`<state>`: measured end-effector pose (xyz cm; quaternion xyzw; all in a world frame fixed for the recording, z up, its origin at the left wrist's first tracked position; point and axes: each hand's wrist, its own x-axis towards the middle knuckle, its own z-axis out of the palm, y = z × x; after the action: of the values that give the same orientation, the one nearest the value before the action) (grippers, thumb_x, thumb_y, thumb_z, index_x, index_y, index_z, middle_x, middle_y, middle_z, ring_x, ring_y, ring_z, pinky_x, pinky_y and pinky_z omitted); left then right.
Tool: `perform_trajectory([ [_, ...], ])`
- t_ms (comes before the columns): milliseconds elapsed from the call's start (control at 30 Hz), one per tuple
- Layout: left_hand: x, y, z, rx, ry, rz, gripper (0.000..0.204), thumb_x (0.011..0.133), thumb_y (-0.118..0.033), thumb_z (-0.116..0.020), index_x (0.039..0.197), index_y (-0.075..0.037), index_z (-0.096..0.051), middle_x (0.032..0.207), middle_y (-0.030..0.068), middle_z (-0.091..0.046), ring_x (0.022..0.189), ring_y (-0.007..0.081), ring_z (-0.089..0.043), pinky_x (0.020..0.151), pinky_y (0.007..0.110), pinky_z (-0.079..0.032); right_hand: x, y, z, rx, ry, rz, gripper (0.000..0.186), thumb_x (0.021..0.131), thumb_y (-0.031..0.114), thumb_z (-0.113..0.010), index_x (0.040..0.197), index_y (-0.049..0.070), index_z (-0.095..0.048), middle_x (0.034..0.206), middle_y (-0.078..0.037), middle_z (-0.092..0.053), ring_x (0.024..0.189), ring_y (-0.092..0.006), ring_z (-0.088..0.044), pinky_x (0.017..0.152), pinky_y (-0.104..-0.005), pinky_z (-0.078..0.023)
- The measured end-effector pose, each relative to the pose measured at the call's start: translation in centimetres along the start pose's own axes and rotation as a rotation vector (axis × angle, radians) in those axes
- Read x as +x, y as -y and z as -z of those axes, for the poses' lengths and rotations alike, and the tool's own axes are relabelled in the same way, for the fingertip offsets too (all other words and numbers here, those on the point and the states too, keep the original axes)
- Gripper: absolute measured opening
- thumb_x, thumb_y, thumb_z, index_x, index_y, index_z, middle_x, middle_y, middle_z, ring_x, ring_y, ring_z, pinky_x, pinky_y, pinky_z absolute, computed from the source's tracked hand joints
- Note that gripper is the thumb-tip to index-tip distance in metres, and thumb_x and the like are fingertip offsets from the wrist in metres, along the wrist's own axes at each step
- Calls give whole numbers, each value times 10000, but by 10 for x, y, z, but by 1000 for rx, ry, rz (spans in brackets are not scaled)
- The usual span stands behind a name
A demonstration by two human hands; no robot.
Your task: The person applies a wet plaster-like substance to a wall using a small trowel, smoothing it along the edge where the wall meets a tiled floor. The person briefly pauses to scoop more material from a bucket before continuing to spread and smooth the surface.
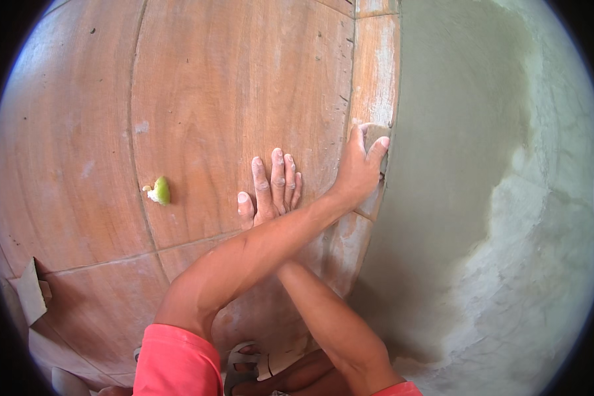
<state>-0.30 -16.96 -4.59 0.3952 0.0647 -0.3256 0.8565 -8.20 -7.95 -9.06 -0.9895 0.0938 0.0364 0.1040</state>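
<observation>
The arms cross over a floor of large reddish-brown stone tiles [231, 92] with a wood-like grain and pale mortar smears along the joints. The left hand [362, 168], its arm in a coral-red sleeve [178, 363], reaches across to the narrow edge tile [376, 72] that borders the grey wet mortar bed [455, 165]. Its fingers [381, 146] are closed around a small grey piece pressed at that tile's right edge; what the piece is cannot be made out. The right hand [270, 191] lies flat on the big tile just left of the edge tile, fingers [260, 178] spread open and dusted white, holding nothing. Well to the left of the edge tile, a small green-and-white wedge [158, 191] sits in a tile joint. Far left and lower, a broken tile scrap [30, 290] lies at the floor's rim.
</observation>
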Motion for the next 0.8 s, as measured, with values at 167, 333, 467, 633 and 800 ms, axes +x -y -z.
perform_trajectory([
  [167,-22,-5,22,-213,17,138,477,980,-273,-555,1278,67,-402,1115,139,-581,1022,174,-568,637,302,-569,-1,-6,-6,-28,-25,28,612,927,377,-499,1487,153,-396,1586,-190,-219,1460,-390,-190,1157,-571,-171],
  [333,32,-26,31,-221,-149,83,479,966,-289,-579,1254,56,-413,1130,147,-584,1016,198,-581,797,355,-529,1,-8,-13,44,-66,63,681,848,294,-610,1478,130,-409,1569,-234,-225,1430,-449,-205,1155,-593,-172],
  [467,49,-25,15,120,-242,-75,517,959,-283,-580,1281,61,-368,1128,225,-587,1031,309,-603,915,420,-459,0,1,-7,-2,32,32,667,885,342,-567,1492,137,-382,1576,-217,-223,1443,-426,-198,1158,-585,-168],
  [633,28,-48,-40,311,-210,12,518,975,-258,-561,1296,65,-315,1143,265,-540,1038,352,-585,904,447,-459,1,0,4,19,7,-2,593,939,374,-470,1473,122,-417,1568,-214,-254,1435,-420,-237,1149,-579,-149],
  [800,-32,-60,-81,360,-101,-152,500,930,-223,-614,1253,49,-347,1159,297,-511,1094,450,-541,921,496,-439,0,0,-11,7,-64,28,600,943,378,-458,1480,117,-402,1560,-213,-279,1438,-412,-239,1143,-583,-151],
])
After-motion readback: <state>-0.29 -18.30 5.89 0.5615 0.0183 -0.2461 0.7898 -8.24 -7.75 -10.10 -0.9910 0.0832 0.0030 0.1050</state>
